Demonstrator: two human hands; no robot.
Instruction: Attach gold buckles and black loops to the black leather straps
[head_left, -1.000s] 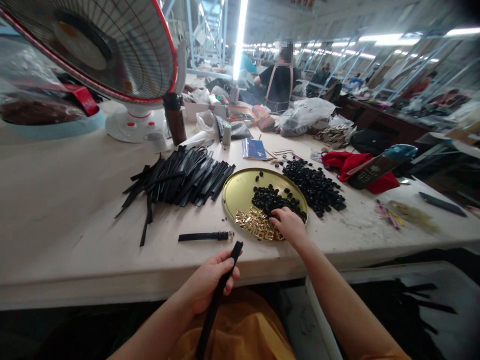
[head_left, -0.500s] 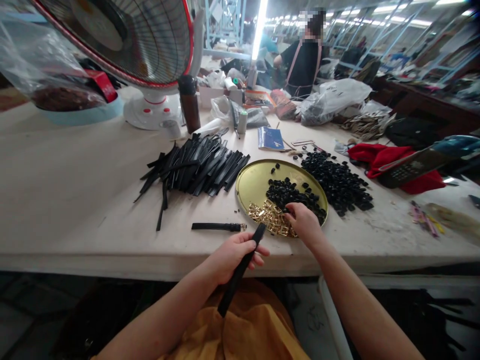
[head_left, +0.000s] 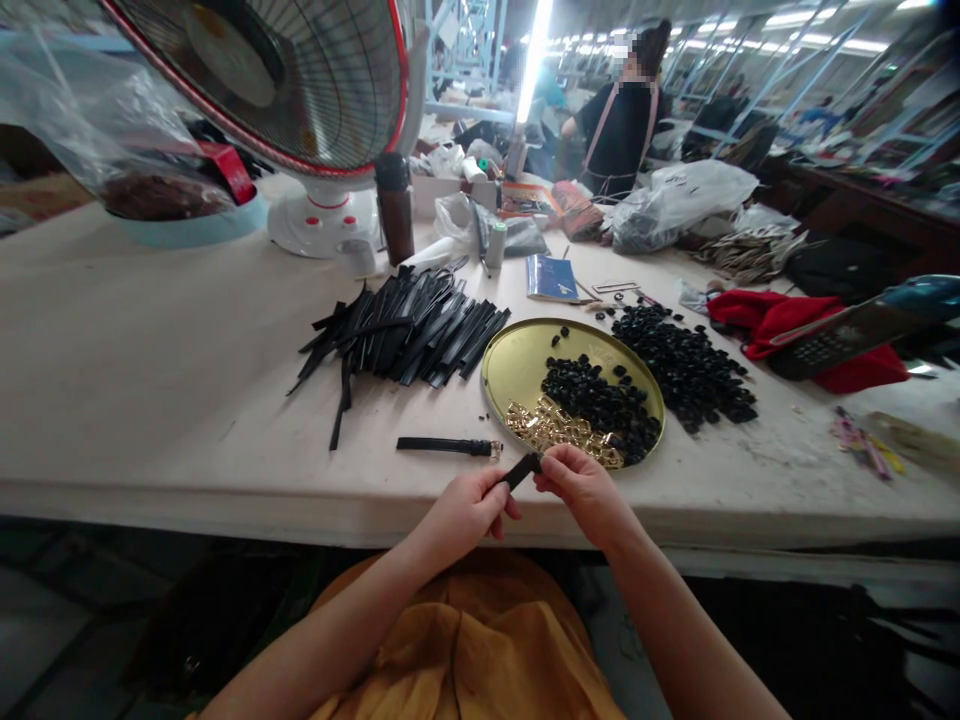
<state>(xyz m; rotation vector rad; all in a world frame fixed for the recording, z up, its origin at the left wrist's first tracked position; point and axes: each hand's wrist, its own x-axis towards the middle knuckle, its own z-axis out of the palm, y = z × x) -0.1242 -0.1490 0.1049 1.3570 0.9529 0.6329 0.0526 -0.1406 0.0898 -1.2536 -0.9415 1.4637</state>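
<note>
My left hand (head_left: 475, 505) is closed on a black strap (head_left: 520, 470), with its tip sticking up between thumb and fingers. At that tip, my right hand (head_left: 577, 485) pinches a small black loop, mostly hidden by the fingertips. Just beyond the hands lies a round gold tray (head_left: 517, 360). Gold buckles (head_left: 555, 425) fill its near side, and small black loops (head_left: 592, 390) are heaped behind them. A strap with a buckle fitted (head_left: 442, 446) lies on the table left of the tray.
Loose black straps (head_left: 412, 330) are piled left of the tray, and more black loops (head_left: 690, 370) to its right. A red-rimmed fan (head_left: 322, 200), a brown bottle (head_left: 394, 210) and a blue booklet (head_left: 552, 278) stand or lie farther back. Another person (head_left: 622, 130) is behind the table.
My right hand has come from the tray's loops and buckles toward me and left, meeting the strap's tip. The strap in my left hand now points more toward the right hand.
</note>
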